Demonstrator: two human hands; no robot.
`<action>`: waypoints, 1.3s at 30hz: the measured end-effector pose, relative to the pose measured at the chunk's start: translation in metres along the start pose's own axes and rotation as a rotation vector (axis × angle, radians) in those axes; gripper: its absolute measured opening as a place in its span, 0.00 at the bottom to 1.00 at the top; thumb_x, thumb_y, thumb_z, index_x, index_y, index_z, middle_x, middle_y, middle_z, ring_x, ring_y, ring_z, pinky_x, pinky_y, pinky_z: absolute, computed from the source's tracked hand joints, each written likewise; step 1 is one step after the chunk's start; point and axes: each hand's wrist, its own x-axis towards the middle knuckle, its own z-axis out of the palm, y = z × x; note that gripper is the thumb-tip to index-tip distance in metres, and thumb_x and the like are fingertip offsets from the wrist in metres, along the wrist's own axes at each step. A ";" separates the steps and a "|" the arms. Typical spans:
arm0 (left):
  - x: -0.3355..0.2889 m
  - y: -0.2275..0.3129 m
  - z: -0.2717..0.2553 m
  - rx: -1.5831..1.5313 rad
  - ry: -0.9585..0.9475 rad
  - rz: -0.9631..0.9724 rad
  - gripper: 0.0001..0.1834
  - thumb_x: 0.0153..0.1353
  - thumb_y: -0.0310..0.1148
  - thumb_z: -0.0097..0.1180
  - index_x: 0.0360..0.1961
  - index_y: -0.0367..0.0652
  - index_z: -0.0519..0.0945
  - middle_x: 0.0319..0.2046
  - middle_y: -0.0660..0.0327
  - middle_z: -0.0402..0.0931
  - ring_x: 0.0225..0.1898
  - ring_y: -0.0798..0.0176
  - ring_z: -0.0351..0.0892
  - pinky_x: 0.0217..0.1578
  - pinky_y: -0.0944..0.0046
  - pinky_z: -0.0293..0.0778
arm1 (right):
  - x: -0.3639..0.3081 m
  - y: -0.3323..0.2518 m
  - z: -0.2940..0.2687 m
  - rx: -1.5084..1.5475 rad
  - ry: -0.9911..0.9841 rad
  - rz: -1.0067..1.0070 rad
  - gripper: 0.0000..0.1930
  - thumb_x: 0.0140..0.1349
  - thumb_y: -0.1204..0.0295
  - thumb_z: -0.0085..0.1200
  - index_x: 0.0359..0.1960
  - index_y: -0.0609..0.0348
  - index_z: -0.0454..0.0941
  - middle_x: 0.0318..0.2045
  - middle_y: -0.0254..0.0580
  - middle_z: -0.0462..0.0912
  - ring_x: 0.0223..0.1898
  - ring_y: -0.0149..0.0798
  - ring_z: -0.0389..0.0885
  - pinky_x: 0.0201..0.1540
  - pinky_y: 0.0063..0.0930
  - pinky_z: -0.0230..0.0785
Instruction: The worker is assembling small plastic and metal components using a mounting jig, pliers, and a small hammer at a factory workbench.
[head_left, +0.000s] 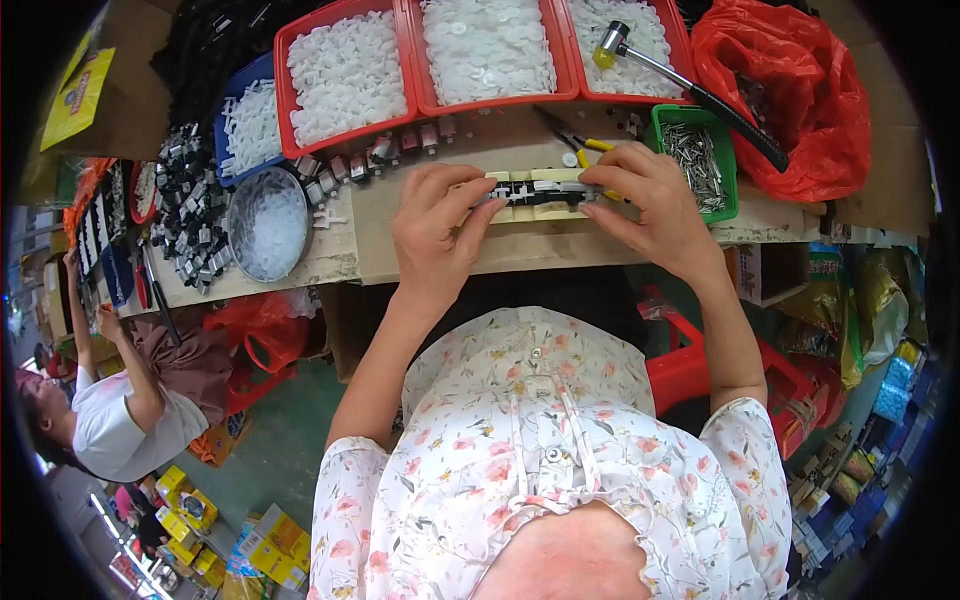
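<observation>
A long, narrow black and white plastic assembly (540, 194) lies in a cream holder block (551, 213) at the table's front edge. My left hand (440, 222) pinches the left end of the assembly between thumb and fingers. At the other end, my right hand (655, 205) has its thumb and fingers closed around the tip, where a grey part shows. My fingertips hide both ends. Yellow-handled pliers (584, 152) lie just behind the block, partly covered by my right hand.
Three red trays of white plastic parts (345, 80) line the back. A green bin of metal pins (695, 160), a hammer (690, 90) and a red plastic bag (790, 90) are at right. Left are a round bowl (268, 225) and piled black-white pieces (190, 215). Another person (130, 410) works far left.
</observation>
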 end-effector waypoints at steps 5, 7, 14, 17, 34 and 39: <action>0.002 0.000 0.009 0.040 -0.001 0.101 0.11 0.48 0.22 0.69 0.36 0.38 0.84 0.36 0.57 0.80 0.42 0.50 0.76 0.40 0.56 0.75 | 0.004 0.002 0.004 -0.044 -0.038 -0.031 0.15 0.56 0.69 0.65 0.44 0.59 0.82 0.41 0.40 0.79 0.45 0.43 0.78 0.48 0.35 0.64; 0.001 -0.001 0.011 0.043 -0.012 0.102 0.12 0.48 0.22 0.70 0.36 0.39 0.85 0.37 0.57 0.81 0.43 0.51 0.77 0.41 0.56 0.75 | 0.006 0.001 0.006 -0.032 -0.046 -0.036 0.15 0.55 0.69 0.65 0.43 0.60 0.82 0.40 0.41 0.79 0.45 0.44 0.78 0.47 0.35 0.65; 0.008 0.001 0.021 0.058 -0.079 0.189 0.10 0.50 0.25 0.68 0.35 0.40 0.83 0.36 0.59 0.79 0.44 0.51 0.75 0.44 0.53 0.72 | 0.007 -0.004 0.016 0.042 -0.016 -0.006 0.16 0.52 0.74 0.67 0.43 0.62 0.82 0.40 0.46 0.76 0.44 0.47 0.76 0.44 0.37 0.69; 0.010 -0.001 0.026 0.109 -0.105 0.252 0.09 0.50 0.26 0.67 0.34 0.40 0.82 0.35 0.60 0.78 0.44 0.52 0.75 0.43 0.54 0.72 | 0.002 -0.001 0.022 0.098 0.035 0.021 0.17 0.51 0.74 0.68 0.45 0.61 0.82 0.41 0.45 0.76 0.44 0.46 0.76 0.46 0.36 0.70; 0.009 0.004 0.030 0.161 -0.093 0.291 0.11 0.49 0.25 0.64 0.36 0.41 0.81 0.36 0.60 0.77 0.44 0.54 0.76 0.42 0.54 0.71 | -0.010 -0.001 0.025 0.223 0.184 0.137 0.14 0.52 0.81 0.66 0.42 0.62 0.83 0.43 0.44 0.76 0.43 0.42 0.80 0.44 0.31 0.73; 0.003 0.003 0.025 0.156 -0.103 0.226 0.11 0.52 0.26 0.68 0.37 0.42 0.84 0.37 0.60 0.80 0.44 0.53 0.77 0.43 0.55 0.70 | 0.036 0.006 -0.030 0.105 0.204 0.069 0.13 0.56 0.78 0.64 0.44 0.63 0.82 0.42 0.46 0.77 0.41 0.44 0.81 0.44 0.31 0.73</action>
